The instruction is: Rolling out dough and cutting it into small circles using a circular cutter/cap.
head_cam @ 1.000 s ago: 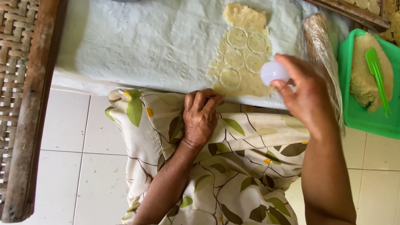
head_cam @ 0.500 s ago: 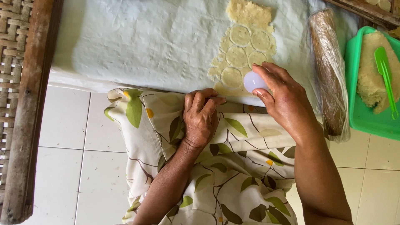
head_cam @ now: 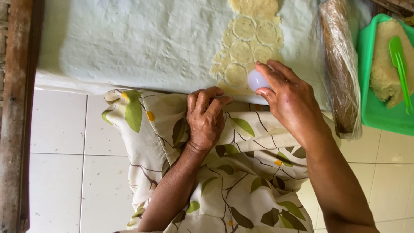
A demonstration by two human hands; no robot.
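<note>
A flat sheet of pale dough (head_cam: 248,47) lies on a light plastic-covered board (head_cam: 142,43), with several round circles cut into it. My right hand (head_cam: 289,97) grips a small round white cutter (head_cam: 257,80) and holds it at the sheet's near edge, beside the lowest cut circle (head_cam: 236,74). My left hand (head_cam: 206,116) rests curled on my lap, on a cream cloth printed with green leaves (head_cam: 233,172), its fingertips near the board's edge. It holds nothing that I can see.
A rolling pin wrapped in clear plastic (head_cam: 340,69) lies along the board's right side. A green tray (head_cam: 371,112) at far right holds a block of dough (head_cam: 384,64) and a green spatula (head_cam: 399,64). A wooden beam (head_cam: 15,129) runs down the left. White floor tiles lie below.
My right hand has carried the cutter leftward and down from the right side of the dough sheet to its near edge. My left hand has stayed on my lap.
</note>
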